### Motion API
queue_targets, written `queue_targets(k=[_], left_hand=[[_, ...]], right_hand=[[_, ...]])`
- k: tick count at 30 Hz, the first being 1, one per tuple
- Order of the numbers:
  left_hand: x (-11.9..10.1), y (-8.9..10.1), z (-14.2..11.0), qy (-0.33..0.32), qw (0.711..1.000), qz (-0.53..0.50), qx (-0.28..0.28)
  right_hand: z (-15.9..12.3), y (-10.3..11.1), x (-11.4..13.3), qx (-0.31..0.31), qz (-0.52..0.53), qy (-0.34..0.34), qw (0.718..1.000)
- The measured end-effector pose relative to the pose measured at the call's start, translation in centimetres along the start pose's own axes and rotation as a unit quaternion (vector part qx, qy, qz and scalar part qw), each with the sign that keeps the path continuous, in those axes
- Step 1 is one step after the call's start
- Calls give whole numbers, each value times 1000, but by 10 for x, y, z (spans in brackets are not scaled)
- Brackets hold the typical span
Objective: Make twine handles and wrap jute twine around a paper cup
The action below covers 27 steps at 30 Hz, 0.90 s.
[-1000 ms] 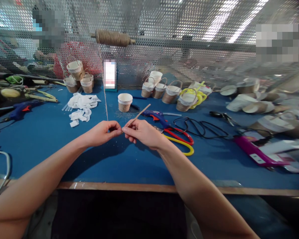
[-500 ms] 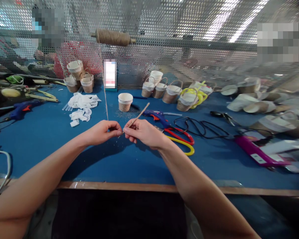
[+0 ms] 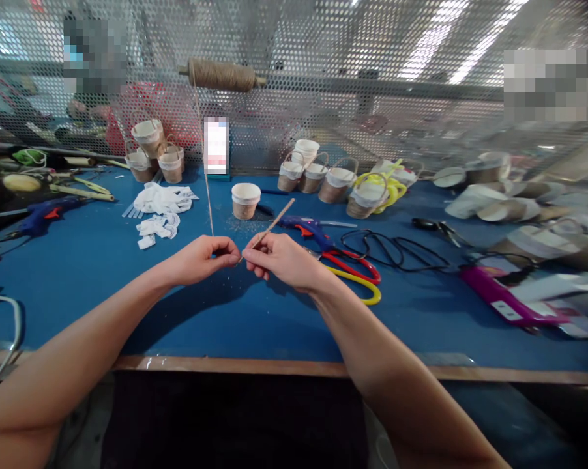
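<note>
Head: right hand (image 3: 279, 260) holds one stick (image 3: 274, 223), left hand (image 3: 201, 260) apparently one cord (image 3: 208, 202).

The place was evidently a craft workshop. A blue-topped workbench (image 3: 284, 332) ran along a perforated metal screen (image 3: 313, 45), where a spool of brown twine (image 3: 223, 75) was mounted; glue guns (image 3: 318, 236), large-handled scissors (image 3: 373, 301) and white fabric strips (image 3: 161, 197) lay about, and small handled pots (image 3: 336, 189) of similar make stood in clusters.
</note>
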<state>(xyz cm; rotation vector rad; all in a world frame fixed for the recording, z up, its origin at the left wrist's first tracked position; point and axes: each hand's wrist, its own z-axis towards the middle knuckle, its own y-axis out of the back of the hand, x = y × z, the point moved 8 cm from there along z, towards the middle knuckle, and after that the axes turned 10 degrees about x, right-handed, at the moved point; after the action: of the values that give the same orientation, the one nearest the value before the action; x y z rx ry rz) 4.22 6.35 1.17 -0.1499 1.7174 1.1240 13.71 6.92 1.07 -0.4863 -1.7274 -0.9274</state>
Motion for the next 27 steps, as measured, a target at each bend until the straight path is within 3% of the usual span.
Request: queue_targets(k=[12, 19, 27], left_hand=[[0, 1, 0, -10, 1000, 5, 9], [0, 0, 0, 13, 1000, 7, -10], [-2, 2, -1, -7, 1000, 10, 10]], right_hand=[[0, -3, 1, 25, 32, 13, 999], [0, 1, -3, -19, -6, -6, 1000], [-1, -2, 2, 11, -17, 13, 1000]])
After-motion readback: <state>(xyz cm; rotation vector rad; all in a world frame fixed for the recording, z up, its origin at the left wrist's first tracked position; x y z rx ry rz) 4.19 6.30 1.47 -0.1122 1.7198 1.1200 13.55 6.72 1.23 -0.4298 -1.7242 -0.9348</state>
